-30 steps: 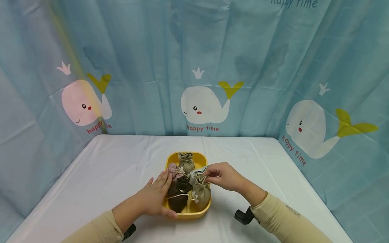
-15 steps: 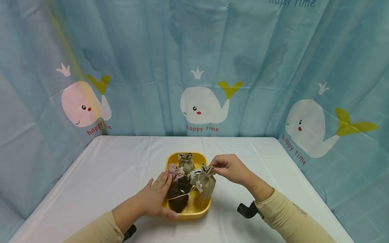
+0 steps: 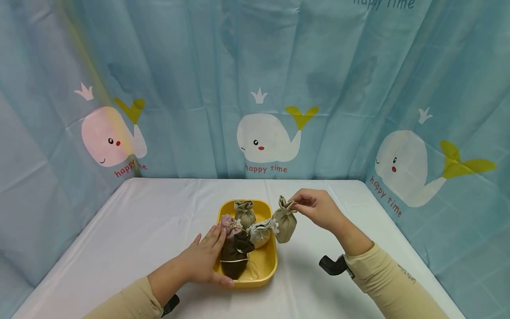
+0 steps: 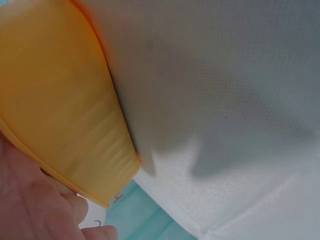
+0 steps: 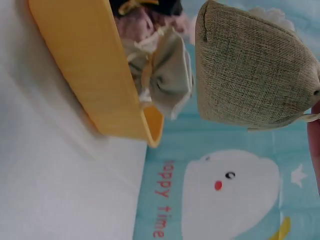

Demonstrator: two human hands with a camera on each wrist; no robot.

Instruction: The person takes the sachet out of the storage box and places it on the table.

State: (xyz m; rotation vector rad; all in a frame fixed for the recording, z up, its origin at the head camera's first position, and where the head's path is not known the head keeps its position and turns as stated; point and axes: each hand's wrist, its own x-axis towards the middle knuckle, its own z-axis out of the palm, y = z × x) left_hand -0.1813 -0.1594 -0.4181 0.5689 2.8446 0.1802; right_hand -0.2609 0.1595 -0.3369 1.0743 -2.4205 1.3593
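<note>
Near the middle of the white table point(image 3: 159, 217), we see a yellow tray point(image 3: 260, 263) with its long sides running near to far. Our left hand point(image 3: 201, 259) rests along the left rim, fingers extended and close together, the thumb spread out to the near edge; it presses against the tray and has no pouch in its grasp.

Over the right rim, our right hand point(image 3: 316, 208) pinches the neck of an olive pouch point(image 3: 284, 226) between thumb and curled fingers. This pouch hangs in the air, slightly tilted, with a white flower point(image 3: 275, 226) at its left side; the right wrist view shows a gap between its coarse weave and the tray wall.

Inside the tray we count four more: a dark brown pouch point(image 3: 233, 261) tied with pale cord at the near left, a pink pouch point(image 3: 227, 221) beyond it beside our left fingertips, a pale pouch point(image 3: 260, 235) near the right wall, and a second olive pouch point(image 3: 245, 217) upright at the far end.

Behind the table hangs a blue curtain point(image 3: 191, 66) printed with whales. We wear beige sleeves, and a black fitting point(image 3: 332, 265) shows at our right wrist.
</note>
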